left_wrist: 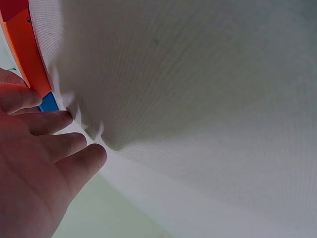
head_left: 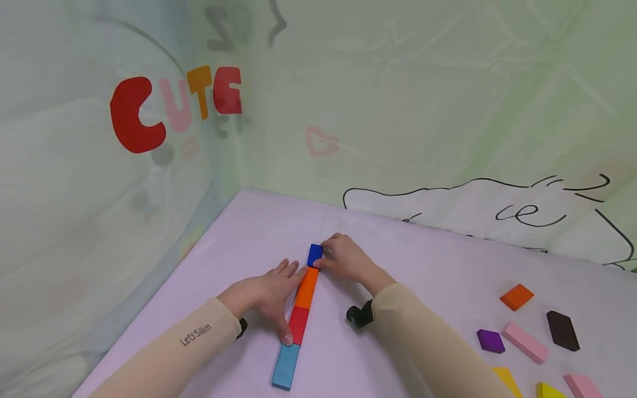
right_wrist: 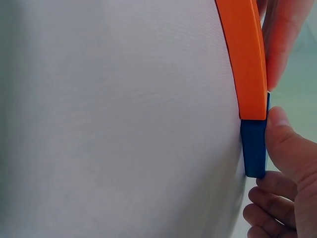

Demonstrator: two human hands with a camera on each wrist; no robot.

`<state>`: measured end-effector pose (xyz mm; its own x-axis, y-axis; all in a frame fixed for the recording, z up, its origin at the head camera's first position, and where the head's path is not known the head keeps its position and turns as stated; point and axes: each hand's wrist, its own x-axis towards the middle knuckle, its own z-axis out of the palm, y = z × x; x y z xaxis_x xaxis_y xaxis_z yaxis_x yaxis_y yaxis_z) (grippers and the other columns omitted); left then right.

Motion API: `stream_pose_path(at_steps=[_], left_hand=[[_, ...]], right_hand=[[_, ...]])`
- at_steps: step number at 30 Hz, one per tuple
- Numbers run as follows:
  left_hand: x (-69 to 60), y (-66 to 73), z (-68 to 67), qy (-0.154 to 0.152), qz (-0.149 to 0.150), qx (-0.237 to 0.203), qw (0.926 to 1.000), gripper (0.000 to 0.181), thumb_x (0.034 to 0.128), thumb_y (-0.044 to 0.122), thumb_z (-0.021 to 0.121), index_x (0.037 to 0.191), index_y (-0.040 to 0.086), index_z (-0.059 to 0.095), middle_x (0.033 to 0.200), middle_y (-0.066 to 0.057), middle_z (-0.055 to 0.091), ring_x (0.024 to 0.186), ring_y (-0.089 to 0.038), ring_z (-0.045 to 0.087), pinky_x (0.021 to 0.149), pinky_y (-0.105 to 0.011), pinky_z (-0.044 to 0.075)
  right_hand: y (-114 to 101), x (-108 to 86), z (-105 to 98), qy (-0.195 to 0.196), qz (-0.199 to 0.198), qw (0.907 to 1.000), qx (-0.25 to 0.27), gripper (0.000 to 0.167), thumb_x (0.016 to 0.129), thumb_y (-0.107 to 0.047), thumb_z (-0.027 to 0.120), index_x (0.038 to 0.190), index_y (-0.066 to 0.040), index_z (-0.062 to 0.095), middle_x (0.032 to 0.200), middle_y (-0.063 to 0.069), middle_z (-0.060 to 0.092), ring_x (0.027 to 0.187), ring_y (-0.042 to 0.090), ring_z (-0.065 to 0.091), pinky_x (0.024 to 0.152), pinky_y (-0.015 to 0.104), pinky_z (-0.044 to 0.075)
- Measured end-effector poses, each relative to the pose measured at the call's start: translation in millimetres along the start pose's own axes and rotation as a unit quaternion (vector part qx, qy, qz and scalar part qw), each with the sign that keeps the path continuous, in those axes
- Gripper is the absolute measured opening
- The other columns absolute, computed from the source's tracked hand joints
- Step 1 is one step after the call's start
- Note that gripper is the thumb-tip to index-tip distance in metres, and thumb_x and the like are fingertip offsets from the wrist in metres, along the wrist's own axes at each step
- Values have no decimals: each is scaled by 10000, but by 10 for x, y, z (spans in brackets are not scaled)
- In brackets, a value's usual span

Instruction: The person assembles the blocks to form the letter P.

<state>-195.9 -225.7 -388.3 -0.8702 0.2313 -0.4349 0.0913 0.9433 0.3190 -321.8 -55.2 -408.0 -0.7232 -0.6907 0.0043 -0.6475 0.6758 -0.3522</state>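
Blue block (right_wrist: 254,148) is pinched by bent right fingers (right_wrist: 278,185).

Block row (head_left: 300,323) left, loose blocks (head_left: 526,342) right

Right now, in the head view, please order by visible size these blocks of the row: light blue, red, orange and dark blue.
1. Light blue block, nearest the camera
2. Red block and orange block: too alike to rank
3. Dark blue block, pinched by the right hand
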Motion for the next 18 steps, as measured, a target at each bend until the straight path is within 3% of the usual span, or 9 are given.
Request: stream_pose_path(at_steps=[18], left_hand=[[8,6,5,-32,-79,28,10000,1265,657,457,941,1649,181,206,1730,-75,161,1609,-324,90,1203,-583,353]], right_hand=[[-28,-4,6,-37,106,9999,-4,527,913,-309,781,1277,56,673,1269,222,676,1214,362,619,1111,476,490]])
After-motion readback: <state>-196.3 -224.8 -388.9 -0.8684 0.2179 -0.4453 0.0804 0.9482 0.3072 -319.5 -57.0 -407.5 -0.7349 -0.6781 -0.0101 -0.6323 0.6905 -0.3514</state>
